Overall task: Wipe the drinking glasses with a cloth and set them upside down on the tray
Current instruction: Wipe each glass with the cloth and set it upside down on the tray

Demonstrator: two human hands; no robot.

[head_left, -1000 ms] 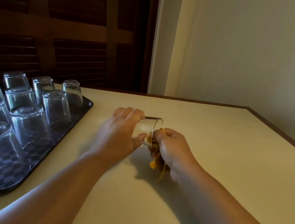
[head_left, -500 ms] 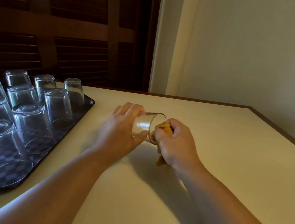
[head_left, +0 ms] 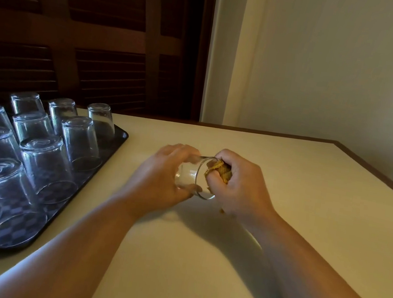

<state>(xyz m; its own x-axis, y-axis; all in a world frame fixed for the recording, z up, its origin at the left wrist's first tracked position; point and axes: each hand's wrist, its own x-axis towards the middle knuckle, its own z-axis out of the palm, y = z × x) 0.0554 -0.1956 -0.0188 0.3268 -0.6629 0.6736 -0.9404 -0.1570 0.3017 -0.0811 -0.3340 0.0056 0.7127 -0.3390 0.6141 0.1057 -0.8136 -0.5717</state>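
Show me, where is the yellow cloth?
In the head view, the yellow cloth is bunched in the right hand at the mouth of the glass the left hand holds.

On my feed the cloth [head_left: 220,172] reads mustard yellow, while the glass [head_left: 190,175] is clear and colourless, as are the other glasses [head_left: 80,142]. The tray [head_left: 112,147] is black, its floor patterned in a fine grey checkerboard. The table [head_left: 307,215] is plain cream with a brown border, the wall [head_left: 340,68] off-white, and the slatted shutters [head_left: 93,33] dark brown.
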